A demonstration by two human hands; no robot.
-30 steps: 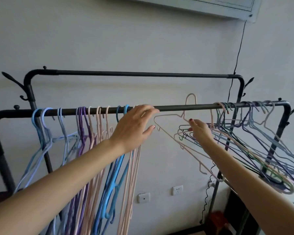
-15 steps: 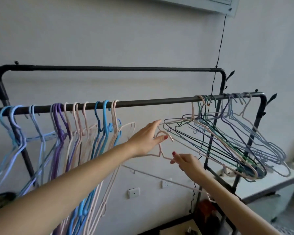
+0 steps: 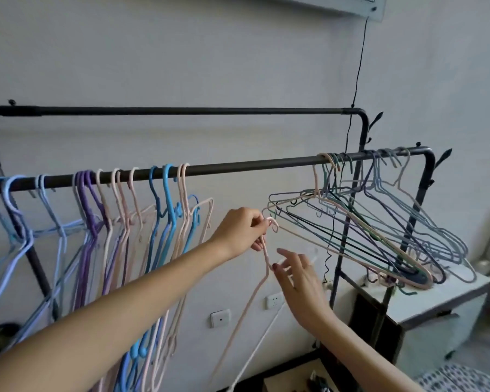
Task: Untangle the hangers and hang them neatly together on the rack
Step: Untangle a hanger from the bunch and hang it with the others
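A black metal rack (image 3: 252,167) has a front rail and a higher back rail. On the left of the front rail hang several neat hangers (image 3: 119,222) in light blue, purple, pink and blue. At the right end a tangled bunch of hangers (image 3: 379,230) sticks out sideways. My left hand (image 3: 242,232) pinches the neck of a loose pink hanger (image 3: 249,301), which dangles below the rail off the rack. Just below it, my right hand (image 3: 296,275) has its fingers spread next to that hanger's shoulder; whether it touches is unclear.
A white cabinet (image 3: 441,304) stands under the tangled bunch at the right. A black cable (image 3: 357,75) runs down the wall behind the rack. Wall sockets (image 3: 273,301) sit low on the wall. The rail between the two hanger groups is bare.
The pink hanger came off the rail and out of the tangle. My left hand dropped from the rail and took its neck. My right hand let go and opened. The view shifted right.
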